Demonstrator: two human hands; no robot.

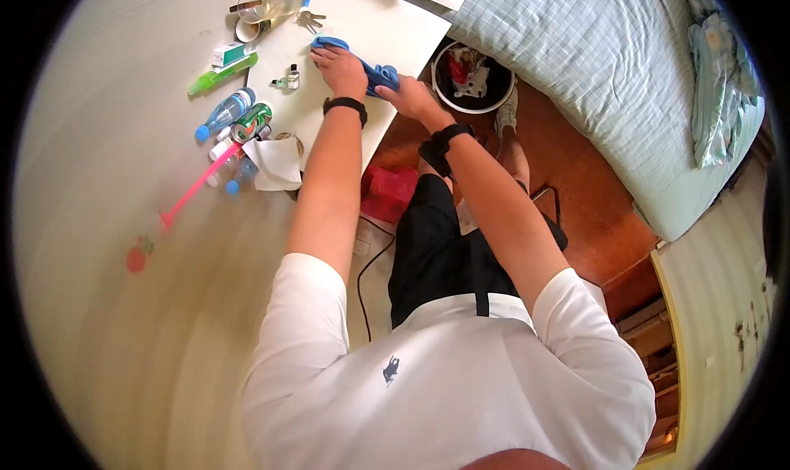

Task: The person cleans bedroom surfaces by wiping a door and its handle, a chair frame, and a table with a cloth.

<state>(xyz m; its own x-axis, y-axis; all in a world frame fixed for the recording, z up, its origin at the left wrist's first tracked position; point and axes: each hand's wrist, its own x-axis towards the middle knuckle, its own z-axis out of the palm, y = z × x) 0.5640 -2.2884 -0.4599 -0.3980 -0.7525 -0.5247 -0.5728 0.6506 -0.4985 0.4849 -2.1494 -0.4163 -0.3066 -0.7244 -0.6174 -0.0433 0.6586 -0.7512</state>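
Observation:
A blue cloth [382,77], bunched up, lies at the edge of the white table [403,26]. My left hand [341,69] rests over its far end on the tabletop, fingers curled onto the fabric. At the near end, by the table edge, my right hand [413,100] grips the cloth between thumb and fingers. A tiny clear bottle with a black cap [293,77] stands left of my left hand. Beyond it lie some keys [311,19].
Along the wall side stand a clear jug [271,3], a small box [230,55], a green bottle [222,74], a water bottle [226,113], a green can [253,122] and a pink stick [202,184]. A trash bin [508,92] sits between table and bed [576,67].

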